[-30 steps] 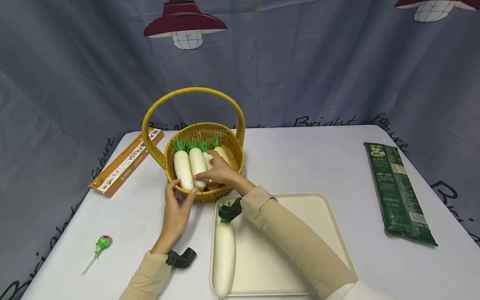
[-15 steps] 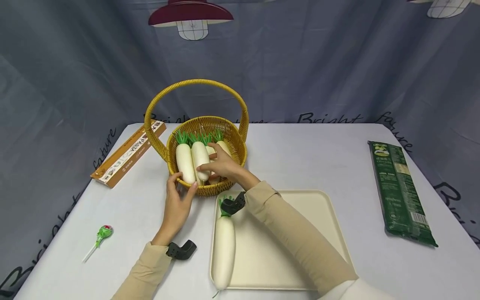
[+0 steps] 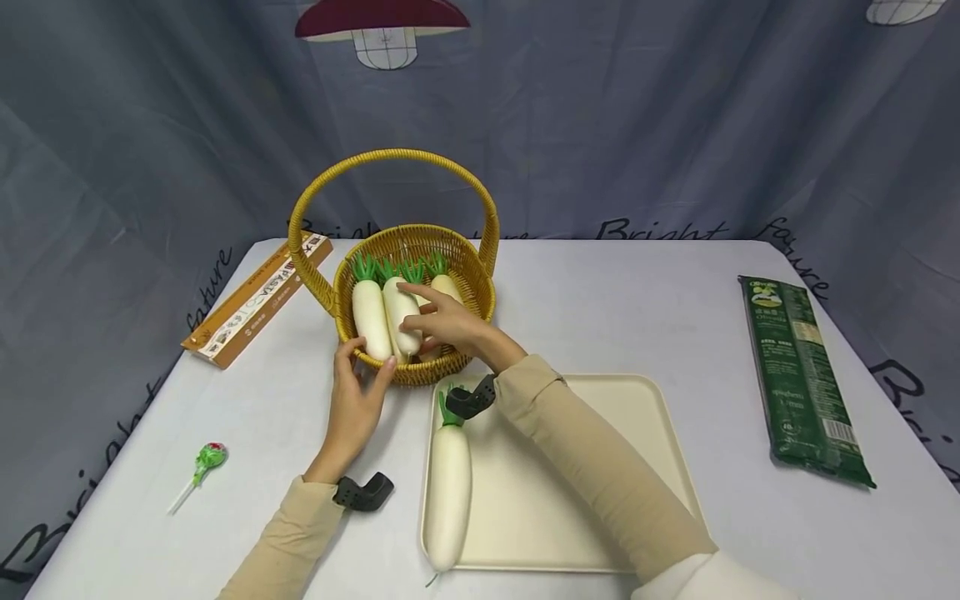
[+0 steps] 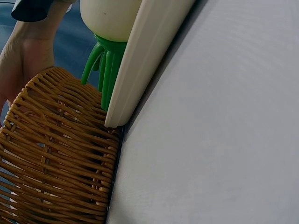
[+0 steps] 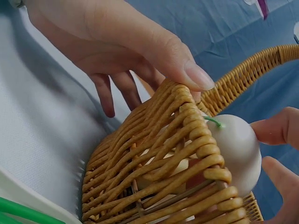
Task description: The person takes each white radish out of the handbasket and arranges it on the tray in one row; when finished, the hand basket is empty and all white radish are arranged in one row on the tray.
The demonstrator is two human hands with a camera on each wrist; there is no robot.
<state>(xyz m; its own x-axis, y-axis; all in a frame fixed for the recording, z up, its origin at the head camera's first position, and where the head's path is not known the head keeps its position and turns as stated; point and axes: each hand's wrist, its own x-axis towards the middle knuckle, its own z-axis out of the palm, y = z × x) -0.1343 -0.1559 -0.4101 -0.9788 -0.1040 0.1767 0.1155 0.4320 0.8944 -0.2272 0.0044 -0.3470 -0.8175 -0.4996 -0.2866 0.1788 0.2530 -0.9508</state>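
A yellow wicker basket (image 3: 480, 321) with a tall arched handle holds several white radishes with green tops. My left hand (image 3: 356, 406) holds its near left rim; in the right wrist view the thumb lies over the woven edge and other fingers hang outside. My right hand (image 3: 457, 323) reaches over the near right rim and grips a white radish (image 3: 403, 310) in the middle, its root end by the rim. The right wrist view shows thumb and finger against that radish (image 5: 236, 149). Another radish (image 3: 370, 317) lies left of it, and one (image 3: 447, 287) is partly behind my right hand.
A cream tray (image 3: 555, 500) with a large white radish (image 3: 448, 500) along its left side lies in front of the basket. A pasta box (image 3: 258, 304) is at back left, a lollipop (image 3: 204, 467) at left, a green spaghetti packet (image 3: 806, 383) at right.
The right fingers have shifted from behind the middle radish onto its top, and its root end has swung slightly right. The left hand stays at the rim. The head view has tilted a little.
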